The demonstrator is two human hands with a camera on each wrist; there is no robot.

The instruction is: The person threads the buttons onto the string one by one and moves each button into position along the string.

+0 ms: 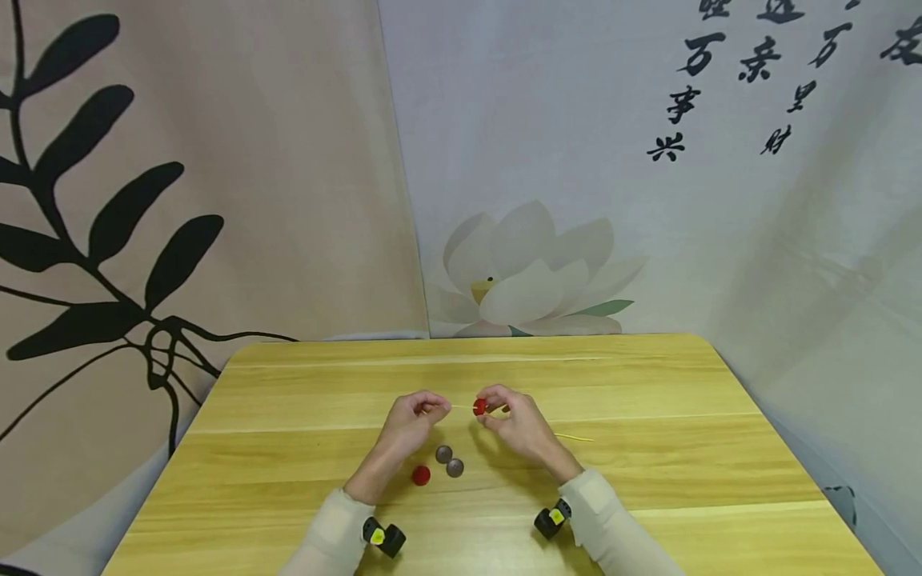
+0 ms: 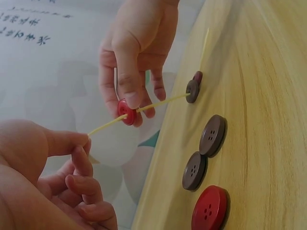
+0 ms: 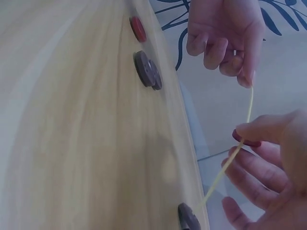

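Note:
My left hand point(image 1: 406, 422) pinches a thin yellow string point(image 2: 163, 101) between thumb and forefinger. On the other side, my right hand point(image 1: 524, 426) holds a red button point(image 2: 126, 114) by its rim, thumb against fingers. The string runs through this button and is stretched between the hands. Farther along it, a brown button point(image 2: 193, 91) hangs on the string, with a small dark reddish button point(image 2: 198, 75) right behind it. Below the hands lie two brown buttons point(image 1: 443, 454) point(image 1: 454, 467), side by side, and a loose red button point(image 1: 421, 475).
All of this is over a light wooden table point(image 1: 288, 448). The string's tail point(image 1: 574, 438) shows past the right wrist. A printed cloth backdrop point(image 1: 310, 160) hangs behind the table. Each wrist wears a small black camera point(image 1: 384, 538).

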